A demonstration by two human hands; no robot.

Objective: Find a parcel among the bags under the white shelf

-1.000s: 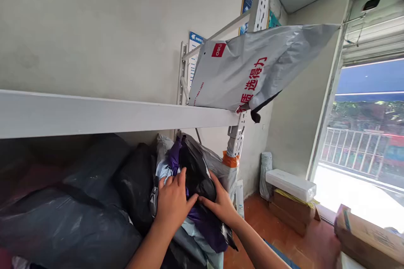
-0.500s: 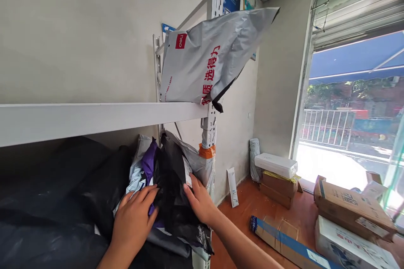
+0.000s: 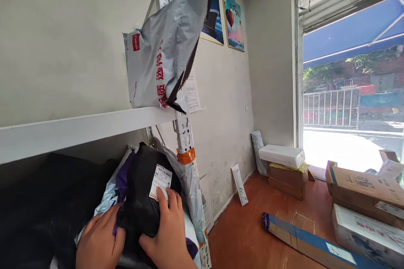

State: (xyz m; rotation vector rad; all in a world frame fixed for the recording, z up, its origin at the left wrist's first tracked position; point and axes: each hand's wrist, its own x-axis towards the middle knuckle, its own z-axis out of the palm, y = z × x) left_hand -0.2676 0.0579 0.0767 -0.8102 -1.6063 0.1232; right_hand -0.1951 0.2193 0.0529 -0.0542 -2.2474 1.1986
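Note:
A black plastic parcel bag with a white shipping label stands among other soft parcels on the lower shelf. My right hand grips its right side, fingertips on the label. My left hand holds its left side, next to a purple bag and a pale blue bag. A grey mailer with red lettering leans upright on the white shelf board above.
Large dark bags fill the lower shelf at left. The shelf post has orange tape. On the wooden floor at right lie cardboard boxes, a flat blue-edged carton and a white box on brown boxes. An open doorway is at right.
My view has swung right and down. Both hands have closed around the black parcel and turned it so its label faces me.

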